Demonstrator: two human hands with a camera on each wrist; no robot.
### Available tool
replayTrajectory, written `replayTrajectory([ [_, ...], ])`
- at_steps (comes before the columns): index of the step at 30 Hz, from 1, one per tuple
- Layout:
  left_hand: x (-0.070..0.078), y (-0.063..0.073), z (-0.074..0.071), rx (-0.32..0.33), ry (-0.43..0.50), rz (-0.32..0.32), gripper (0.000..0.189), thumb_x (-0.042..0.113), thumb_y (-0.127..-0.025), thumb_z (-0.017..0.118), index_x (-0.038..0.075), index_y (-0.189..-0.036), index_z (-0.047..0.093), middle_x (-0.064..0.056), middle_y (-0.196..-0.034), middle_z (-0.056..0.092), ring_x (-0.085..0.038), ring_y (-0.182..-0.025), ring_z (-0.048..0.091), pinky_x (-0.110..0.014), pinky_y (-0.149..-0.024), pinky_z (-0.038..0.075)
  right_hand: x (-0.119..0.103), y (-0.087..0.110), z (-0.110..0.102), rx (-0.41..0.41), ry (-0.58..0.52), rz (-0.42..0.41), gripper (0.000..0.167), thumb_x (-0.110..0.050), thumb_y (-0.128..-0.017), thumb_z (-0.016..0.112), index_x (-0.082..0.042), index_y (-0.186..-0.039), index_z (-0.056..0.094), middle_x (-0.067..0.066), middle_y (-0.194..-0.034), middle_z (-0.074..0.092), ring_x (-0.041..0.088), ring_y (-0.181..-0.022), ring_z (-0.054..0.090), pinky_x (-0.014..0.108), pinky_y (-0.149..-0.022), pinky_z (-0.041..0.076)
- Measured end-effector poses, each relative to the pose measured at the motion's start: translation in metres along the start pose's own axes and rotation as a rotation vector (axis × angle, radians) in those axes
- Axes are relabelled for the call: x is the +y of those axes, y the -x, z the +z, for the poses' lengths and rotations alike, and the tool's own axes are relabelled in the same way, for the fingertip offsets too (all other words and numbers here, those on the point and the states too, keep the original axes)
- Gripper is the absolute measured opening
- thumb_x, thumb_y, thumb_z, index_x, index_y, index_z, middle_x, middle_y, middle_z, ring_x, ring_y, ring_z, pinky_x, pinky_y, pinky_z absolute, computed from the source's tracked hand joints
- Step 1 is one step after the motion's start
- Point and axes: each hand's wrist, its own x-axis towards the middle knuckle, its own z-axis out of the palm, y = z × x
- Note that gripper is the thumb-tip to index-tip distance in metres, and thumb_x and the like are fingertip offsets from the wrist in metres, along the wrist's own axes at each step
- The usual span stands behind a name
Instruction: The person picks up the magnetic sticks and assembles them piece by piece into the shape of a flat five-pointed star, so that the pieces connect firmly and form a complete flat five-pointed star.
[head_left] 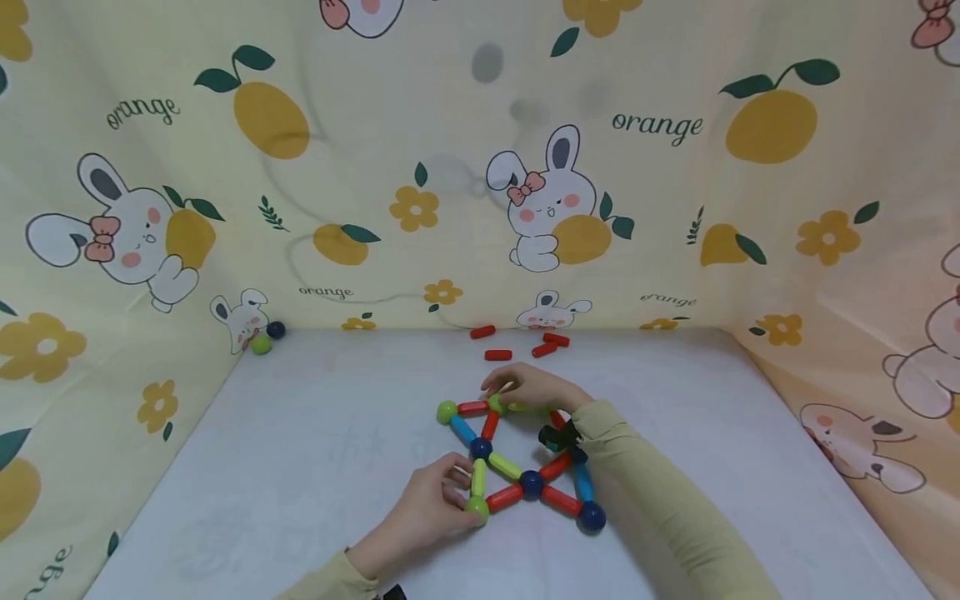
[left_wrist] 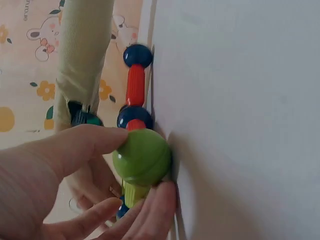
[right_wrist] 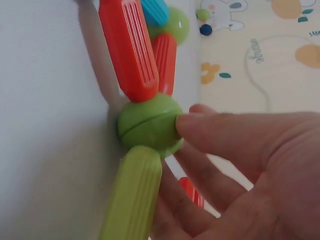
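A flat frame of colored rods and balls lies on the white table between the two hands. My left hand (head_left: 429, 502) pinches a green ball (left_wrist: 142, 159) at the frame's near left corner, thumb on one side and fingers on the other. From that ball run a lime rod (head_left: 478, 477) and a red rod (head_left: 505, 498). My right hand (head_left: 538, 387) grips another green ball (right_wrist: 150, 122) on the far side, its thumb against it. Red rods and a lime rod (right_wrist: 132, 195) meet there. Dark blue balls (head_left: 532, 484) join the middle; the right forearm and wrist hide part of the right side.
Several loose red rods (head_left: 498, 355) lie beyond the frame near the back curtain (head_left: 450, 125). At the far left corner sit a loose green ball (head_left: 261, 343) and a dark blue ball (head_left: 276, 330). Patterned cloth walls enclose the table's back and sides.
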Motion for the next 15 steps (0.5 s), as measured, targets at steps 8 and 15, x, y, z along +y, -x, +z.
replayTrajectory([
  [8,-0.012,-0.006,-0.034,0.116,-0.034,0.028,0.039,0.005,-0.076,0.078,0.006,-0.111,0.062,-0.01,-0.109,0.061,-0.018,-0.086,0.063,-0.03,-0.069,0.055,0.013,0.01,-0.007,0.084,0.04,0.063,0.027,-0.007,-0.093,0.061,-0.007,-0.12,0.064,0.002,-0.111,0.064,0.023,-0.104,0.057,0.039,-0.09,0.048],
  [15,-0.029,-0.024,-0.07,0.285,-0.032,-0.005,0.028,0.0,-0.079,0.073,0.004,-0.106,0.066,-0.008,-0.106,0.064,-0.022,-0.091,0.063,-0.033,-0.075,0.055,0.021,0.02,-0.003,0.126,-0.043,0.066,0.025,-0.01,-0.09,0.065,-0.005,-0.115,0.064,0.004,-0.104,0.063,0.022,-0.092,0.058,0.032,-0.077,0.052],
])
